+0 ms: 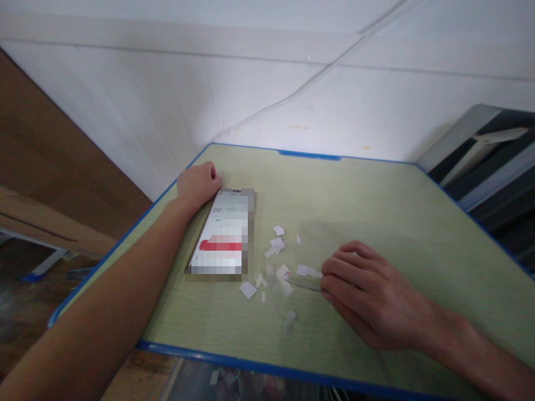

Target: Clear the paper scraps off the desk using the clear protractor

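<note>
My right hand is closed, fingers pinched together, on a thin grey rod whose kind I cannot make out. The rod's tip reaches left into a loose scatter of small white paper scraps, some overlapping and some lying singly. My left hand rests in a loose fist near the far left of the table, with nothing seen in it. Just right of that fist and forearm lies a phone, screen up. Its screen shows large digits and a red bar, partly blurred by pixelation.
The light green table has a blue rim and stands against a white wall. A cable runs across the wall. A brown wooden panel stands left. Dark slatted furniture is at the right.
</note>
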The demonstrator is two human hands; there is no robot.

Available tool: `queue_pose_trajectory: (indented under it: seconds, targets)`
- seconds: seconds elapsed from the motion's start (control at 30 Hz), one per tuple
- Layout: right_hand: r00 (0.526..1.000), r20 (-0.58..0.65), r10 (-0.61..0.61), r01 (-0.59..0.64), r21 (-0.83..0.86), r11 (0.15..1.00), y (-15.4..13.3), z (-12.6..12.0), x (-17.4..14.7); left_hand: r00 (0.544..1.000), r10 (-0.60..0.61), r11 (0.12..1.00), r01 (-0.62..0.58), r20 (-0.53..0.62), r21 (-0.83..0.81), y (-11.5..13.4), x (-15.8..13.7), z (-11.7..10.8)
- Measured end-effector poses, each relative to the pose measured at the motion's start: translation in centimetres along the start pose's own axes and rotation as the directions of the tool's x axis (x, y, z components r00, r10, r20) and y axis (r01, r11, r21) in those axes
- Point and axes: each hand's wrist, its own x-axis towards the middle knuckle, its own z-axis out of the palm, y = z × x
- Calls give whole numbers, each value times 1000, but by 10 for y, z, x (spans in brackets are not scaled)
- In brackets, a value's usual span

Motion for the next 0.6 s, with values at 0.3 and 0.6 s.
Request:
queue_pose_trajectory:
  seconds: [0.3, 0.6]
  targets:
    - [999, 33, 16, -15, -28, 999, -1, 0, 0, 1000, -11, 1000, 11, 6, -19, 1, -1, -2]
    - [999, -27, -24, 23, -35, 999, -1, 0, 2, 1000, -6, 999, 6, 7, -44, 1, -2, -3]
